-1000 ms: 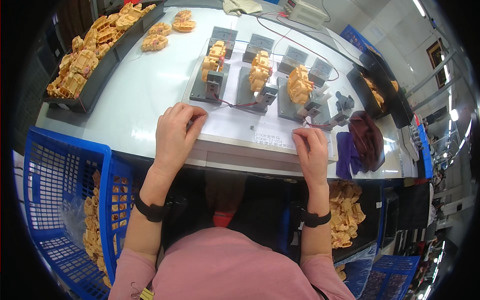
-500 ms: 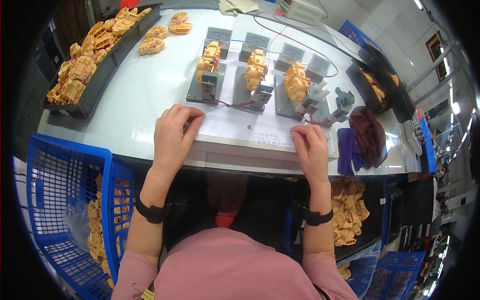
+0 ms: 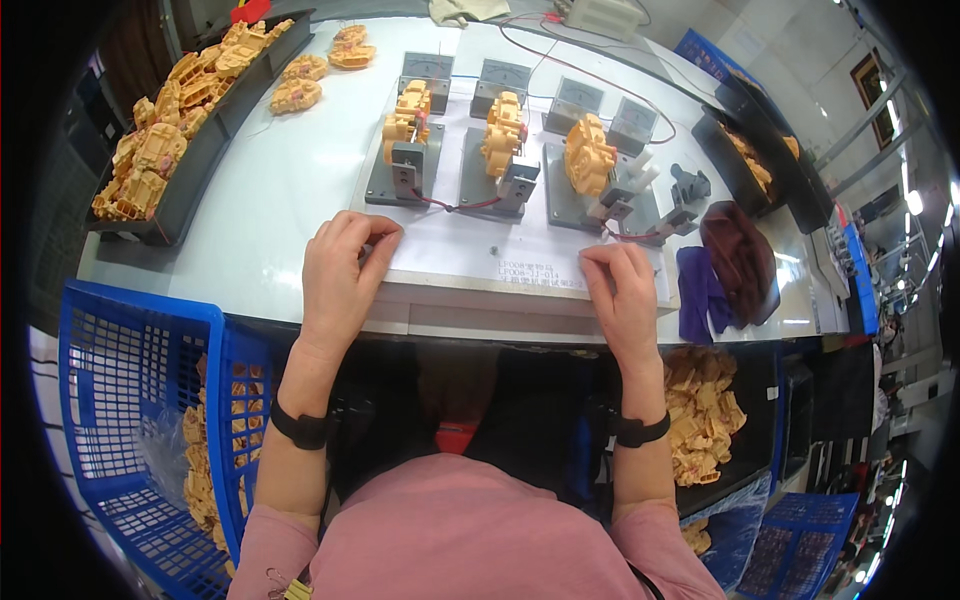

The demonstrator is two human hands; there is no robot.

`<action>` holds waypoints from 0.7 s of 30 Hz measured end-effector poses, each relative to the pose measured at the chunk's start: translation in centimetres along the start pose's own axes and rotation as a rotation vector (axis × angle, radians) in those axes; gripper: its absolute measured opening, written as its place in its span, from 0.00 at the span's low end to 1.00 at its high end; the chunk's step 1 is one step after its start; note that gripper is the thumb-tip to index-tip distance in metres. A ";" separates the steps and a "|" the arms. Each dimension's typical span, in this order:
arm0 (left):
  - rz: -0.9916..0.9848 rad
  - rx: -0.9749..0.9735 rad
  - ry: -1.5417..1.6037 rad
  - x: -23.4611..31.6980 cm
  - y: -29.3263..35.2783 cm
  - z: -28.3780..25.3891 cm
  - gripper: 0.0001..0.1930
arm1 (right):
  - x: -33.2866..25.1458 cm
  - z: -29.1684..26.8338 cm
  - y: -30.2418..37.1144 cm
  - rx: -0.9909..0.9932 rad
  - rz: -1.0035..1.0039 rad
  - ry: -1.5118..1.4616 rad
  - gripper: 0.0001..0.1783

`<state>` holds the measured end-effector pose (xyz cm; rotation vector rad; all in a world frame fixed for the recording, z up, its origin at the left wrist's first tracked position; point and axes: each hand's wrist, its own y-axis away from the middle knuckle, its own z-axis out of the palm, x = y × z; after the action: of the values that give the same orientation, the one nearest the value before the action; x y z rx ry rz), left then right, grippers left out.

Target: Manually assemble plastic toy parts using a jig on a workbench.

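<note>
My left hand (image 3: 342, 275) rests palm down on the near edge of a white board (image 3: 470, 255), fingers curled, holding nothing. My right hand (image 3: 620, 295) lies flat on the same board near its right corner, also with nothing in it. Beyond the hands stand three grey fixtures, each carrying an orange plastic part: the left one (image 3: 405, 120), the middle one (image 3: 503, 125) and the right one (image 3: 590, 155). A fourth fixture (image 3: 680, 195) at the right shows no part. Grey meter boxes (image 3: 500, 75) line the back.
A long black tray (image 3: 170, 140) of orange parts sits at the left, with loose parts (image 3: 295, 95) beside it. Dark cloths (image 3: 730, 255) lie at the right. Blue baskets (image 3: 130, 400) with parts stand below the table, and more orange parts (image 3: 700, 410) lie at lower right.
Both hands stay on the board's near edge. The view has shifted slightly; the hands have barely moved.
</note>
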<state>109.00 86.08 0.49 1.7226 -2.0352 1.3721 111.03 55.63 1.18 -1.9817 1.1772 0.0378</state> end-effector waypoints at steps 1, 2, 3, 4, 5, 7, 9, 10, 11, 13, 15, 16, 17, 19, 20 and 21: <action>0.002 0.006 0.011 0.0 0.0 0.0 0.04 | 0.0 0.0 0.0 -0.007 0.009 -0.006 0.03; 0.002 0.004 0.010 0.0 0.0 0.0 0.04 | 0.0 0.0 0.0 -0.014 0.019 -0.012 0.03; -0.002 0.002 0.002 0.1 0.0 -0.1 0.04 | 0.0 0.2 0.0 -0.014 0.021 -0.012 0.03; -0.002 -0.001 -0.005 0.1 -0.1 -0.1 0.04 | 0.0 0.2 -0.2 -0.012 0.038 -0.005 0.03; 0.002 -0.004 -0.003 0.2 -0.1 0.0 0.04 | -0.1 0.2 -0.2 -0.009 0.056 0.002 0.03; -0.006 -0.004 -0.001 0.2 -0.1 0.0 0.04 | 0.0 0.2 -0.2 -0.006 0.070 -0.003 0.03; -0.002 -0.004 0.002 0.2 -0.1 0.0 0.04 | 0.0 0.3 -0.3 -0.003 0.082 -0.010 0.03; -0.002 -0.002 0.007 0.2 -0.1 0.0 0.04 | 0.0 0.4 -0.3 -0.003 0.079 -0.001 0.03; 0.002 -0.004 0.007 0.2 -0.1 0.0 0.04 | 0.0 0.4 -0.3 -0.003 0.076 0.008 0.03; -0.012 -0.006 0.003 0.1 -0.1 -0.1 0.04 | 0.2 0.4 -0.3 -0.002 0.076 0.004 0.03; -0.001 -0.001 0.000 0.1 -0.1 -0.1 0.04 | 0.2 0.4 -0.3 -0.001 0.071 -0.004 0.03; 0.007 0.003 -0.001 0.1 0.0 -0.1 0.04 | 0.2 0.5 -0.2 0.007 0.066 -0.001 0.03; 0.010 0.006 -0.004 0.0 0.0 -0.1 0.04 | 0.2 0.5 -0.2 0.016 0.060 0.001 0.03; 0.025 0.015 -0.002 -0.1 0.0 0.1 0.04 | 0.2 0.4 -0.1 0.022 0.060 -0.004 0.03; 0.031 0.016 -0.007 -0.2 -0.1 0.2 0.04 | 0.2 0.3 -0.1 0.024 0.064 -0.006 0.03; 0.031 0.013 -0.018 -0.1 -0.1 0.2 0.04 | 0.3 0.3 0.0 0.032 0.063 -0.009 0.03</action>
<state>109.15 86.05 0.35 1.7223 -2.0758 1.3870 111.32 55.64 0.90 -1.9145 1.2269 0.0605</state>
